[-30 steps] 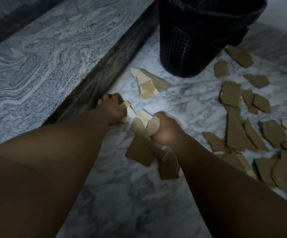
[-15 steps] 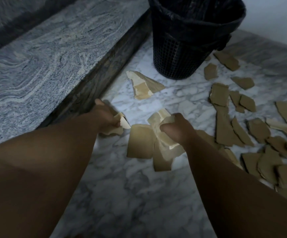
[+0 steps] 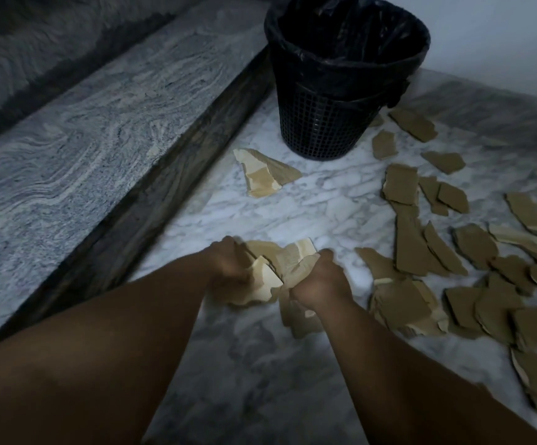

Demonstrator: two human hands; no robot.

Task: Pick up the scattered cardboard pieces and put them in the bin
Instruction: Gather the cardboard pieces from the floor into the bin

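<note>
Since half a second ago both hands have pulled together. My left hand (image 3: 231,268) and right hand (image 3: 320,281) nearly touch, each clenched around a bunch of torn cardboard pieces (image 3: 292,261) just above the marble floor (image 3: 260,364). Loads more scraps (image 3: 411,245) lie off to the right, and one folded piece (image 3: 267,175) sits near the black mesh bin (image 3: 325,123).

The white-grey veined marble floor (image 3: 325,203) carries a black mesh plastic bin (image 3: 321,123) and many torn brown cardboard pieces (image 3: 411,242) scattered beside it.
</note>
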